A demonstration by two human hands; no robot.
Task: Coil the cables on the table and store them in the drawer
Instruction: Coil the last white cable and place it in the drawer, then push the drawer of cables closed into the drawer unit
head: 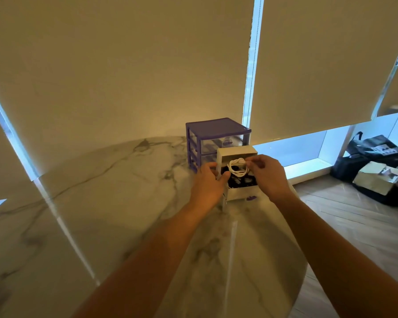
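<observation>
A small purple drawer unit [216, 131] stands at the far edge of the marble table [124, 180]. Its bottom drawer [241, 193] is pulled out toward me and holds dark coiled cables [239, 181]. A coiled white cable [237, 167] hangs just above the open drawer. My left hand [208, 182] grips the coil's left side, thumb curled under it. On the coil's right side, my right hand [269, 173] pinches the cable with its fingertips. Both forearms reach across the table.
Roller blinds cover the windows behind the table. Dark bags [372, 154] and a cardboard box [377, 180] lie on the wooden floor at the right. The table's rounded edge [306, 260] runs down the right side.
</observation>
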